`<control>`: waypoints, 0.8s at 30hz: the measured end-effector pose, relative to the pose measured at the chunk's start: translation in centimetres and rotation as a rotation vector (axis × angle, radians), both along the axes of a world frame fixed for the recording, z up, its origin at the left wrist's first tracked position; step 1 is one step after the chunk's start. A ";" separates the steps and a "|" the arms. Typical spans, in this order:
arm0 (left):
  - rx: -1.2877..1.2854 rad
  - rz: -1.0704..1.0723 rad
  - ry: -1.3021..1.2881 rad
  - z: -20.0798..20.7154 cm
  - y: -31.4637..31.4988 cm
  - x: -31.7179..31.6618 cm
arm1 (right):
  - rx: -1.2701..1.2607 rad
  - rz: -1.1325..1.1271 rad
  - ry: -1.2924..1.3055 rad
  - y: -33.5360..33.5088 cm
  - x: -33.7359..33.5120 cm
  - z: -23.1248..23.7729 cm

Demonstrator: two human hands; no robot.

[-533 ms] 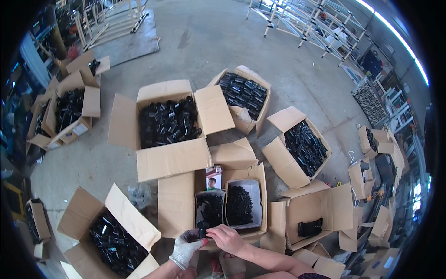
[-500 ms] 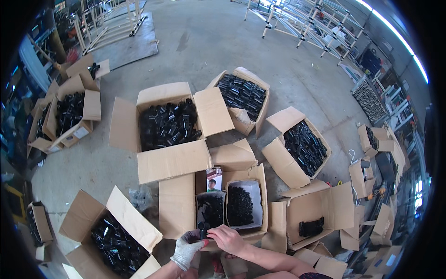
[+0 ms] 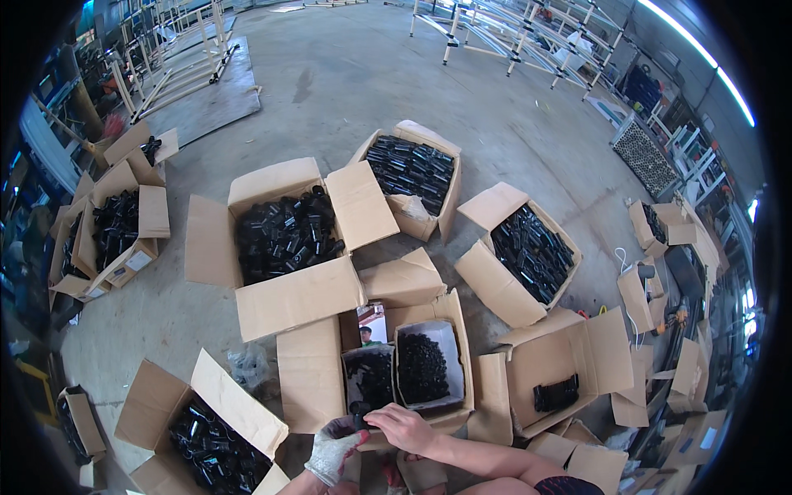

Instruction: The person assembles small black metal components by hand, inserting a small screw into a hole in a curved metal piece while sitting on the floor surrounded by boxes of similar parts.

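The scene is viewed from the wearer's head, through a wide fisheye lens tilted downward and faced forward. The left hand (image 3: 327,453) and right hand (image 3: 406,430) are seen from above, near, at lower centre; the floor (image 3: 355,78) is taken in toward the top, and a pipe rack (image 3: 521,43) is caught far off at upper right.

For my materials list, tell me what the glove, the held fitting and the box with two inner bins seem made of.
Glove: matte, probably knit fabric; whitish, close-fitting.
Fitting: maybe plastic or coated metal, uniformly black; finish unclear.
Box: matte, apparently cardboard; brown with creased folds.
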State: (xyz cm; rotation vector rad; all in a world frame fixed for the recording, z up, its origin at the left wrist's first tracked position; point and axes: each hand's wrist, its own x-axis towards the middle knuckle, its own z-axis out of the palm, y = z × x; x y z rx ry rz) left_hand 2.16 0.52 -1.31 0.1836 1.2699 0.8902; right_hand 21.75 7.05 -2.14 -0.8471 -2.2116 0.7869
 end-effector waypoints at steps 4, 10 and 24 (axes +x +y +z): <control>0.001 -0.011 0.010 -0.2 -0.1 0.0 | -0.004 -0.012 -0.005 0.0 0.1 0.0; 0.005 -0.008 0.015 0.2 0.1 0.2 | -0.013 -0.051 0.018 -0.1 0.2 -0.2; 0.032 -0.010 0.074 0.5 0.0 0.8 | -0.028 -0.102 -0.097 -0.2 -0.3 0.6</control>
